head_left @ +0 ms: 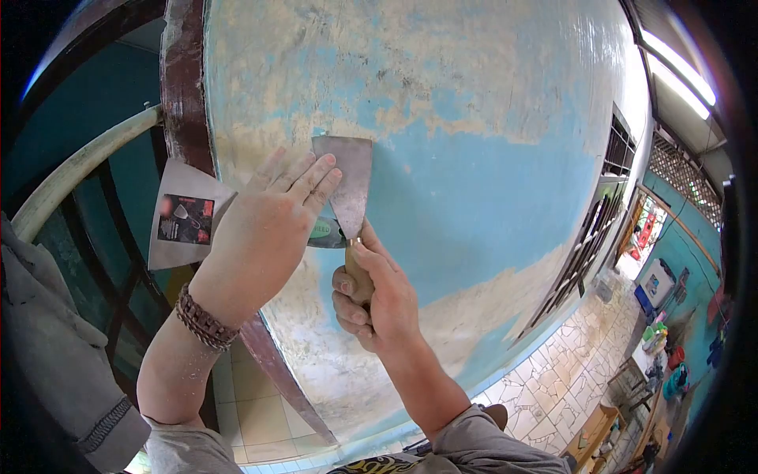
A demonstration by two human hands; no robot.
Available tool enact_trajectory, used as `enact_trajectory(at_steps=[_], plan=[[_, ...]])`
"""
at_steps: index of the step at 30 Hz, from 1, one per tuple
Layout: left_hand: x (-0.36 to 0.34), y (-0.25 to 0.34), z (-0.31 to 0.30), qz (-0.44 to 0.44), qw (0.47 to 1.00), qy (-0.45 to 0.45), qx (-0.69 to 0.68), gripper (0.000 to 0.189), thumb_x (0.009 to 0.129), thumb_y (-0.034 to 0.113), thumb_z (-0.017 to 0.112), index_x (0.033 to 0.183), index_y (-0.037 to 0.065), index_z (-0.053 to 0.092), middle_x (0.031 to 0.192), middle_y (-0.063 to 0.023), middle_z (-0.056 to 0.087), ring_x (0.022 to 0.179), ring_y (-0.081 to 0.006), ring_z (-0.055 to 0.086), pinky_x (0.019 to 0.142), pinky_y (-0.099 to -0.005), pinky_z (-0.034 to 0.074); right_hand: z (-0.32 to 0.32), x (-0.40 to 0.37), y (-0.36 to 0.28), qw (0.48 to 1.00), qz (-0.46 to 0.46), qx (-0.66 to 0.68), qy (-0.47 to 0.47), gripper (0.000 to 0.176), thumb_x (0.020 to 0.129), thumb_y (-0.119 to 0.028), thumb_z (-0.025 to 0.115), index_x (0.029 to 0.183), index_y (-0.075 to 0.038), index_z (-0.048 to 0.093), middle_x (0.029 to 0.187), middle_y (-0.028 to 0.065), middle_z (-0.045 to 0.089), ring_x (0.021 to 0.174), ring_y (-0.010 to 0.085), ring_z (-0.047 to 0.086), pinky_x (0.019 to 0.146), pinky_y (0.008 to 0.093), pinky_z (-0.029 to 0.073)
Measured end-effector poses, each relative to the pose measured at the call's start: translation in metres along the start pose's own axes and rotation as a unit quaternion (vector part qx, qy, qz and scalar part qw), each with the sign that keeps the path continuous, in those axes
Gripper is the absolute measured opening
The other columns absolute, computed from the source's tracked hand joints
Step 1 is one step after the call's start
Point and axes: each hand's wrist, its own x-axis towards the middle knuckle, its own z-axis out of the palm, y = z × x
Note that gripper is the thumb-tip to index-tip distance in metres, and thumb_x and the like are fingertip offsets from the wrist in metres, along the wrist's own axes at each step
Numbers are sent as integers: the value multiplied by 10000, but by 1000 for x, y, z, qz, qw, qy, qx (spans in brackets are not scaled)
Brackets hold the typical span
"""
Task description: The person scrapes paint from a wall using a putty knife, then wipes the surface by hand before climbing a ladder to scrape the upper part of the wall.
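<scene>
My right hand (pixel 375 296) is wrapped round the wooden handle of a metal scraper (pixel 355 178), whose wide blade points up against the patchy blue and cream wall (pixel 474 205). Under my left hand (pixel 276 213) is a second scraper (pixel 185 217); its blade, with a black and red label, sticks out to the left, and its dark handle with a green oval shows at the right of the palm. The fingertips of my left hand lie on the left part of the upright blade.
A dark red frame (pixel 185 95) edges the wall at the left, beside a pale curved rail (pixel 95 166) with dark bars. Barred windows (pixel 584 237) are at the right. A cluttered table, a wooden box (pixel 596 434) and stone-patterned floor (pixel 545 395) lie lower right.
</scene>
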Motion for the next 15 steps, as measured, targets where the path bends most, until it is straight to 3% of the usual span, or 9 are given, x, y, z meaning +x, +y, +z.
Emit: enact_trajectory(at_steps=[15], plan=[[-2,2,2,-7,1000,-19,11,599,899,62,468,1492,43,381,1568,-81,359,1442,-230,339,1220,-431,192,5,-3,12,999,-2,38,6,564,1037,-272,428,1566,-284,235,711,3,455,437,67,361,354,202,257]])
